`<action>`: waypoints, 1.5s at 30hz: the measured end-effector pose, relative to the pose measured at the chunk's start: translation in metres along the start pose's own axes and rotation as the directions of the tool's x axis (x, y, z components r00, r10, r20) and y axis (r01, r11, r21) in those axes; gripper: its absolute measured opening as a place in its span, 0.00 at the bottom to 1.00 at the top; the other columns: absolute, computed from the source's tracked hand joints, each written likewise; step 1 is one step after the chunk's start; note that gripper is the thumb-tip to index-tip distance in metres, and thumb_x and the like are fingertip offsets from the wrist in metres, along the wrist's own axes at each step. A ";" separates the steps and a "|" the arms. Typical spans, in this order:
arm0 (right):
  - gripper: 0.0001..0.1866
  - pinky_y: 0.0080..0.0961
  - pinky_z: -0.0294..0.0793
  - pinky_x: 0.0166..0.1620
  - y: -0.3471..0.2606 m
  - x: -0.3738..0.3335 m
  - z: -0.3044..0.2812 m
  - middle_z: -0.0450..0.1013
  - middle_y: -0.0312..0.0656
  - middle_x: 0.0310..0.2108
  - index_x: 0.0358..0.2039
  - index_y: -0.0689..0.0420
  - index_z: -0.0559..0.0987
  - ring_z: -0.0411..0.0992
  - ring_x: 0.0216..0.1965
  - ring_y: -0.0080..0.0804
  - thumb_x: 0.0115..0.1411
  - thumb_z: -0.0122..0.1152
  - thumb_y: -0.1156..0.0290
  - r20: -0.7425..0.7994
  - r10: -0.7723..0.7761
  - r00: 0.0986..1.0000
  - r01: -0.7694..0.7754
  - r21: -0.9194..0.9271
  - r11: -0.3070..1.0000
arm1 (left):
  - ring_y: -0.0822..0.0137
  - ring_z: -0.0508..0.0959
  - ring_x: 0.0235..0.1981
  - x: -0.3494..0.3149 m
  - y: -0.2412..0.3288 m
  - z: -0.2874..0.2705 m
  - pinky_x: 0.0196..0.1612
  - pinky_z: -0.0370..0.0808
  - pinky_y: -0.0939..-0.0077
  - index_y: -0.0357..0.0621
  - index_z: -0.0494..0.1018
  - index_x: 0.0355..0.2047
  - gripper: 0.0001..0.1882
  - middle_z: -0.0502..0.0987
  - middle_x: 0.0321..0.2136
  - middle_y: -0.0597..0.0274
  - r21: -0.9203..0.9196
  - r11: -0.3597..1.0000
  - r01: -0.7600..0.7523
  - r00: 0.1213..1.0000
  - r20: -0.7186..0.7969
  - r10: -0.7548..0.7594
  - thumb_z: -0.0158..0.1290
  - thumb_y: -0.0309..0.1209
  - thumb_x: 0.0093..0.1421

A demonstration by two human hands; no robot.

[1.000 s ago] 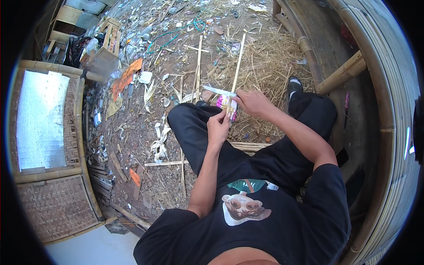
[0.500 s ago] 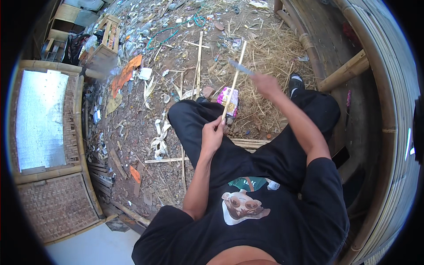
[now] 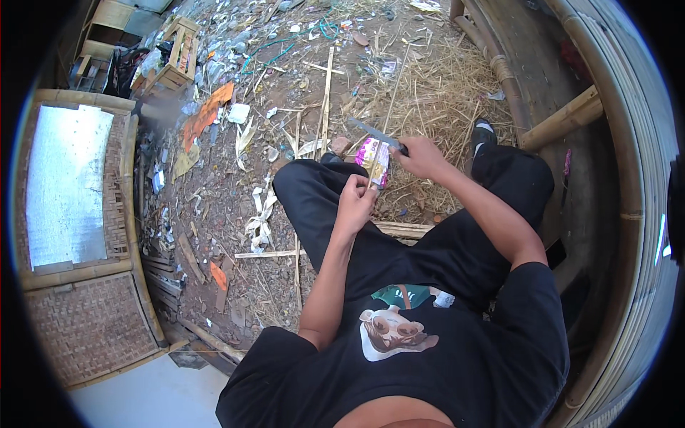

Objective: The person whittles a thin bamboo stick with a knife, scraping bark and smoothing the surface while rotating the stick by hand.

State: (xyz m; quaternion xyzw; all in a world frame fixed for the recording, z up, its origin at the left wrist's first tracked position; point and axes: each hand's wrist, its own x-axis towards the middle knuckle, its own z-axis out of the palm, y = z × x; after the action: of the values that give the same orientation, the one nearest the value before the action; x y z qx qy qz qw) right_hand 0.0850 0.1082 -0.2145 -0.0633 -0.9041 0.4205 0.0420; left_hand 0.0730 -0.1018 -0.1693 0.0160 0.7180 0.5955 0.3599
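Observation:
My left hand (image 3: pixel 356 205), between my knees, pinches the near end of a thin bamboo strip (image 3: pixel 397 87). The strip points away from me over the ground and looks very narrow here, as if seen on its edge. My right hand (image 3: pixel 421 158) is closed round the dark handle of a knife (image 3: pixel 374 132). Its grey blade points to the left and lies across the strip, a little beyond my left fingers; whether it touches the strip I cannot tell. Below the strip lies a pink and white packet (image 3: pixel 372 158).
Crossed bamboo strips (image 3: pixel 327 100) lie on the littered ground ahead, and more bamboo pieces (image 3: pixel 403 230) lie between my legs. Straw (image 3: pixel 449 93) is heaped ahead to the right. A bamboo-framed woven panel (image 3: pixel 85 332) stands at left, a wooden crate (image 3: pixel 178 60) far left, a bamboo bench (image 3: pixel 628 178) at right.
My right hand and the knife have come nearer to me, down along the strip towards my left hand. The strip has turned from its broad side to a thin line.

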 end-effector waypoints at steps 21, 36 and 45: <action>0.08 0.45 0.75 0.34 0.034 0.019 0.046 0.73 0.56 0.21 0.23 0.59 0.78 0.75 0.28 0.54 0.49 0.54 0.69 -0.113 0.065 0.991 -0.090 -0.234 0.968 | 0.41 0.74 0.23 -0.003 0.007 0.038 0.25 0.67 0.52 0.32 0.69 0.31 0.09 0.72 0.18 0.37 0.697 0.694 -0.184 0.929 -0.108 0.354 0.43 0.26 0.62; 0.09 0.43 0.75 0.36 0.054 0.043 0.053 0.75 0.56 0.24 0.28 0.61 0.78 0.76 0.30 0.51 0.50 0.53 0.71 -0.234 0.383 0.894 -0.428 -0.193 0.883 | 0.48 0.74 0.22 -0.025 0.009 0.029 0.27 0.68 0.61 0.32 0.72 0.33 0.11 0.72 0.18 0.41 0.701 0.692 -0.172 0.940 -0.094 0.329 0.42 0.28 0.64; 0.09 0.42 0.75 0.39 0.054 0.041 -0.008 0.76 0.53 0.32 0.31 0.61 0.79 0.76 0.37 0.47 0.52 0.57 0.72 -0.181 0.518 0.836 -0.532 -0.035 0.846 | 0.82 0.58 0.15 -0.054 -0.030 -0.008 0.19 0.56 0.80 0.37 0.72 0.30 0.16 0.59 0.11 0.73 0.445 0.895 -0.012 0.990 -0.119 0.072 0.41 0.35 0.67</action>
State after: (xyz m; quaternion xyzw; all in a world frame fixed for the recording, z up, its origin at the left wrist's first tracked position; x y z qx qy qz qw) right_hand 0.0498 0.1545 -0.2502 -0.3449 -0.8623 0.3708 -0.0031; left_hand 0.1204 -0.1412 -0.1681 0.0737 0.8565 0.4237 0.2854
